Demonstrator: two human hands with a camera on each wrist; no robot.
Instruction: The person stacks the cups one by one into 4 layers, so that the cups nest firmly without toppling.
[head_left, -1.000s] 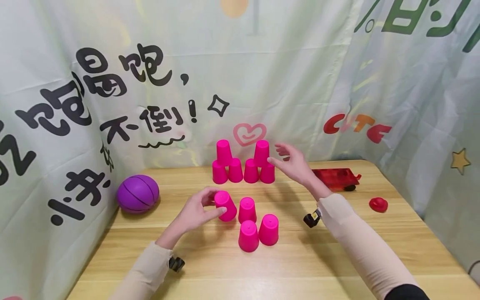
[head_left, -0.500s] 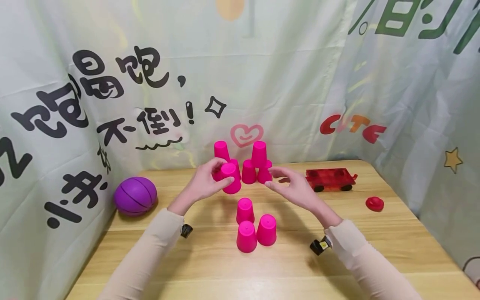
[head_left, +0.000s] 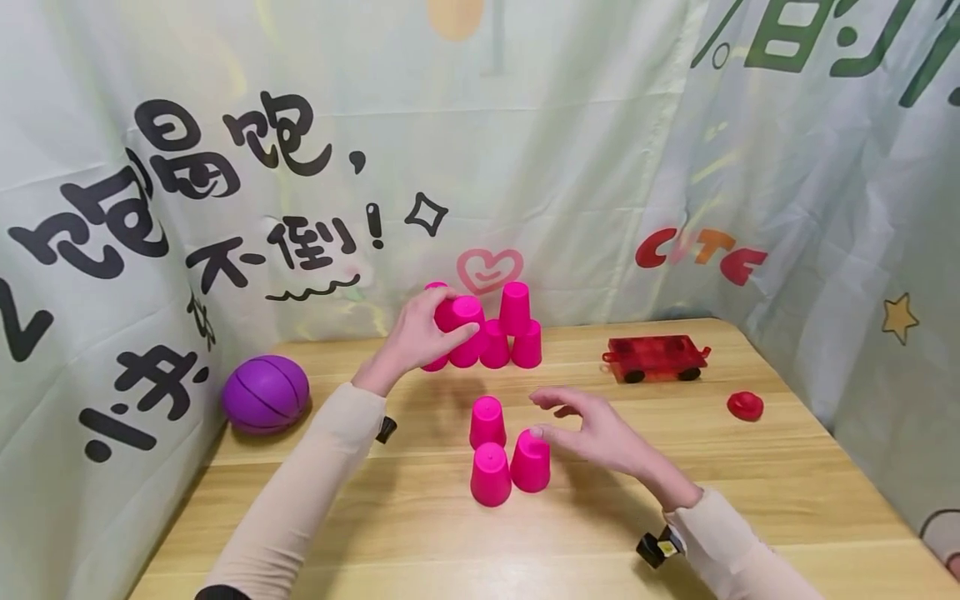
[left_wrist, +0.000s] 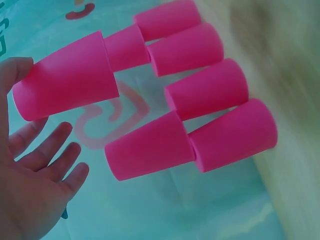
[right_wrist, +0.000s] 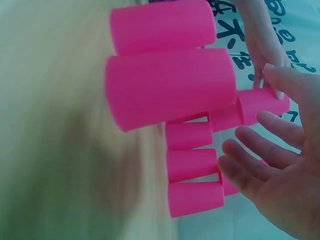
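Observation:
Several pink cups, all upside down, stand on a wooden table (head_left: pixel 750 500). A back stack (head_left: pixel 517 333) rises in two tiers by the curtain. My left hand (head_left: pixel 431 329) grips one pink cup (head_left: pixel 467 311) at that stack's upper left; in the left wrist view this cup (left_wrist: pixel 65 82) lies against the thumb, beside the stacked cups (left_wrist: pixel 200 125). Three cups stand in front (head_left: pixel 487 421), (head_left: pixel 491 473), (head_left: pixel 531 461). My right hand (head_left: pixel 558 421) hovers with spread fingers over the right front cup, thumb tip at its top. The right wrist view shows that hand (right_wrist: pixel 280 170) beside close cups (right_wrist: pixel 170 90).
A purple ball (head_left: pixel 265 393) lies at the table's left edge. A red toy car (head_left: pixel 654 358) and a small red piece (head_left: pixel 746 405) sit at the right. Printed cloth walls (head_left: pixel 150 208) close in the back and both sides.
My left hand has carried a pink cup from the front group up to the back stack. My right hand has drawn back from the stack to the front cups.

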